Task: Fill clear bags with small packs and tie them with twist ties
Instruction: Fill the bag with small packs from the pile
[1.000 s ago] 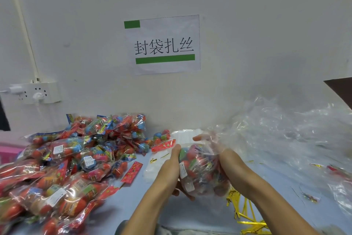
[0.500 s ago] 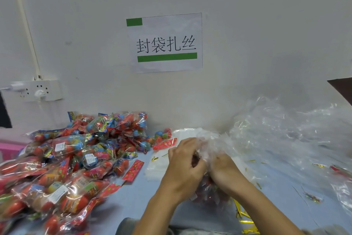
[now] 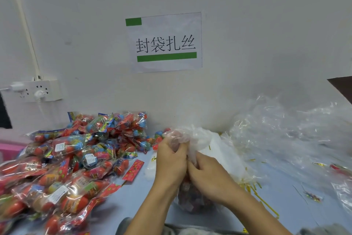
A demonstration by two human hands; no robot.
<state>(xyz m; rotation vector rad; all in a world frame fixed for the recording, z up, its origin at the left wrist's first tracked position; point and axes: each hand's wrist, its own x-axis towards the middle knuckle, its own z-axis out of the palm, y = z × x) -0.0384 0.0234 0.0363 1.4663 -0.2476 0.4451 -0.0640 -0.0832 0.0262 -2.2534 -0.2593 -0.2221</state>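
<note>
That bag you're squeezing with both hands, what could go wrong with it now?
1. Both the left hand and the right hand grip the clear bag at its gathered neck, and the gold twist ties lie loose on the table. Letting go to fetch one could let the neck spring open.
2. The film looks thin, so hard twisting might tear it.
3. The pile of small packs lies close by the left arm, which might knock some off.
</note>
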